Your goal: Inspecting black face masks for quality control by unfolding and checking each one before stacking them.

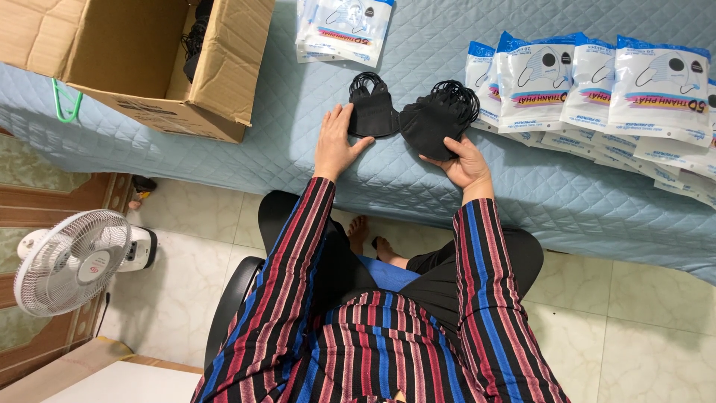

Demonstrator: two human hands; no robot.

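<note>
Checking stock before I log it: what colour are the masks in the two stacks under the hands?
Black, both mask stacks, loops included; clearest in the head view.

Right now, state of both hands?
Left hand: open, fingers spread, touching the smaller stack of black masks on the quilted surface.
Right hand: closed around the larger stack of black masks.

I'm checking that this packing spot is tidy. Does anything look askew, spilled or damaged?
Nothing looks spilled or damaged. The sealed mask packets overlap in a row on the blue quilt, and the cardboard box stands open. The left hand touches one black mask stack; the right hand holds another.
</note>
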